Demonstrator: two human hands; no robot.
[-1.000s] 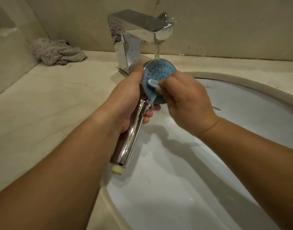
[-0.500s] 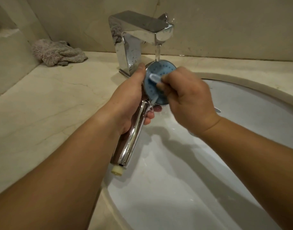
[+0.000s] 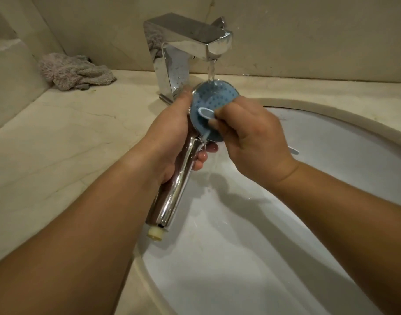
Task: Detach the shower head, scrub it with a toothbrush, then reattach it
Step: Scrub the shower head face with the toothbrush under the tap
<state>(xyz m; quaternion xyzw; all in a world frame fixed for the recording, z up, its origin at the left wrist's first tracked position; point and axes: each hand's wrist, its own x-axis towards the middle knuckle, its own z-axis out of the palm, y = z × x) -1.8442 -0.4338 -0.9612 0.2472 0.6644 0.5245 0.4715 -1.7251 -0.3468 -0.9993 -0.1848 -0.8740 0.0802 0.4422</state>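
Over the sink basin's rear-left rim, beneath the running tap, the wet shower head is being gripped by the left hand while the toothbrush, pinched in the right hand, is being pressed on its face, so slipping and splashing are being risked.

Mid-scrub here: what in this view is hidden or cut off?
Head view:
- Toothbrush bristles: face down on the shower head.
- Toothbrush handle: mostly inside the right hand.
- Left hand fingers: mostly behind the shower handle.
- Sink drain: not seen.
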